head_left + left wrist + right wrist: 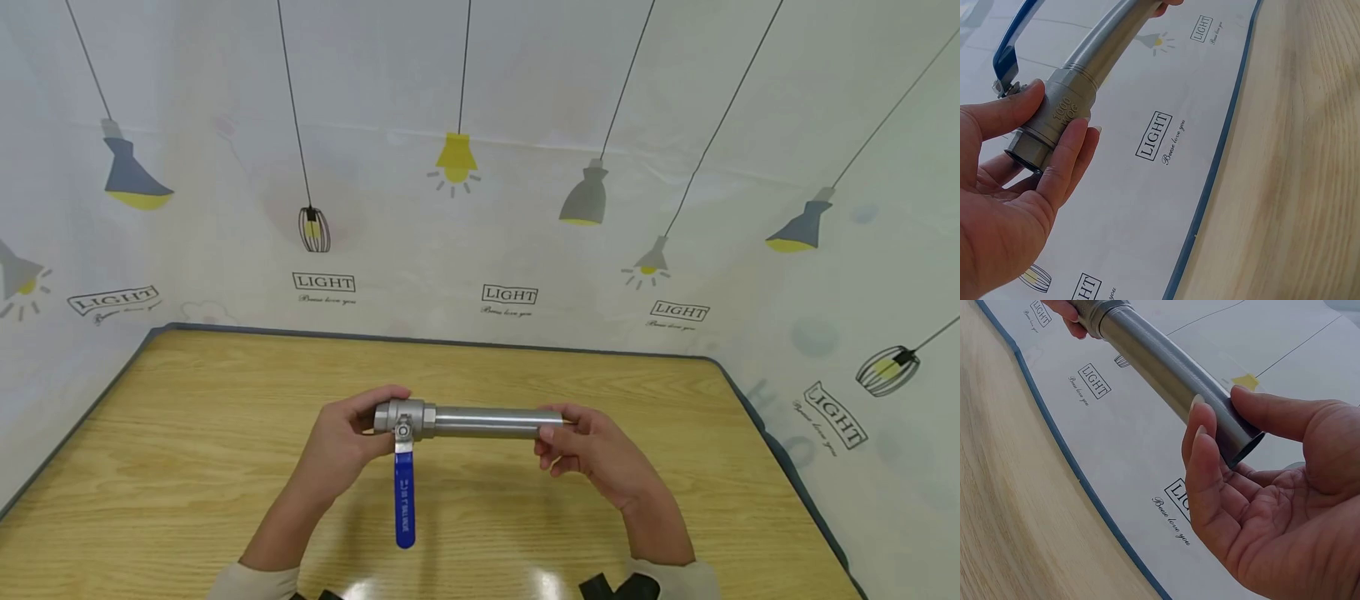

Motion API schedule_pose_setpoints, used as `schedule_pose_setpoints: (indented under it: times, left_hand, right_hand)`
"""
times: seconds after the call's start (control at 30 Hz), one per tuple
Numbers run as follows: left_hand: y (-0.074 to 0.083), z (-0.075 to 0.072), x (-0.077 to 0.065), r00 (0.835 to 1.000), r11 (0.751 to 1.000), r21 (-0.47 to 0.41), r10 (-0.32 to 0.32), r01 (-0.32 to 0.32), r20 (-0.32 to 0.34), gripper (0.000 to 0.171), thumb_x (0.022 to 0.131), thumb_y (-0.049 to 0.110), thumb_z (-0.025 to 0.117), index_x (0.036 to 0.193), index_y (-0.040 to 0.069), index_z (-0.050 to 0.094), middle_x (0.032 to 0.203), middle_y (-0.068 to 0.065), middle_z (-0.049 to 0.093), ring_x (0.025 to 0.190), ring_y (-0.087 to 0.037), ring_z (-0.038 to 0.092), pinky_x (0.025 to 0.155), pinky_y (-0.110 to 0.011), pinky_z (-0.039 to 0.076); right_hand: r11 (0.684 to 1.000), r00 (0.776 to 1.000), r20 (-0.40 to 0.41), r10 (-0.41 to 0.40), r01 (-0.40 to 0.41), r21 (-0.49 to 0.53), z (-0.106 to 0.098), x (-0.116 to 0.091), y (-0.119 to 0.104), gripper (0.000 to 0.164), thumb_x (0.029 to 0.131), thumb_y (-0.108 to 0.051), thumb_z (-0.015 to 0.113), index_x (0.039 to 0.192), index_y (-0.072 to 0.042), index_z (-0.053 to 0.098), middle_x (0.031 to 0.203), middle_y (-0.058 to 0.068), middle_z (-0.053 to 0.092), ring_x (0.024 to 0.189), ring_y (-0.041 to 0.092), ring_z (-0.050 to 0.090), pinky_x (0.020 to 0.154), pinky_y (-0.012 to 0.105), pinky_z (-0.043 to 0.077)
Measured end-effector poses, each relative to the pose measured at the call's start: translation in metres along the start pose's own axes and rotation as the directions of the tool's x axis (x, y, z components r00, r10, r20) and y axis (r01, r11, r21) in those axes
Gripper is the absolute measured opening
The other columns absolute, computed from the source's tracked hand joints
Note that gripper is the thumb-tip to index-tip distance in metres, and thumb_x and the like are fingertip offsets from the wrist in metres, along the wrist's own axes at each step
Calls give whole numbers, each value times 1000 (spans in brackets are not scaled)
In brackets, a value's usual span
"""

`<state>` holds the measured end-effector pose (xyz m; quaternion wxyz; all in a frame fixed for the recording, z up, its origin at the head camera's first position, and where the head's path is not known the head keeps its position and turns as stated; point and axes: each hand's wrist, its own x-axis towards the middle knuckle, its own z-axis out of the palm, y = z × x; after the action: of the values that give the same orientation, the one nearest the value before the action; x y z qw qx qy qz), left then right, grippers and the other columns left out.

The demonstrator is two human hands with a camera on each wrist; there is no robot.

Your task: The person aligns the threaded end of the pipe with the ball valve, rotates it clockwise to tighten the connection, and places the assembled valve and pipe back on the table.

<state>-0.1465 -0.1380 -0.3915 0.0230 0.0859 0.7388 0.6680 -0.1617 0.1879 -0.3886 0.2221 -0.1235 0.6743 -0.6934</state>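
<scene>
A steel ball valve [411, 417] with a blue lever handle [405, 500] is joined end to end with a straight steel pipe [487, 422], held level above the table. My left hand [341, 442] grips the valve body at its free end, thumb on the near side and fingers behind. In the left wrist view, raised lettering marks the valve [1060, 109], and its open end faces the palm. At the other end, my right hand [600, 454] holds the pipe's free end between thumb and fingers. The right wrist view shows the pipe's hollow end [1244, 450] near the palm.
Below the hands spreads a wood-grain table [225, 400] with a dark blue edge strip [450, 340]. Around its back and sides stands a white sheet [390, 242] printed with hanging lamps and the word LIGHT.
</scene>
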Motion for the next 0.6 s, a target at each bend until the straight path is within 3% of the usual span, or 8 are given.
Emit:
schedule_pose_setpoints:
  times: [0.43,0.6]
  left_hand:
    - [-1,-1,1,1000,1000,7,5,-5,4,46,80,-8,71,124,4,64,122,-21,57,99,-24,60,75,-26,55]
    - [-2,-1,2,1000,1000,13,6,-6,2,47,79,-9,70,123,5,64,121,-20,57,99,-25,60,74,-27,56]
  right_hand:
    - [1000,999,-31,19,-20,-15,1,0,-1,41,98,-23,59,126,5,52,85,3,64,71,10,63,66,25,55]
    - [1000,999,-44,23,-23,14,1,0,-1,49,96,-21,62,137,2,46,84,3,66,70,11,63,65,25,55]
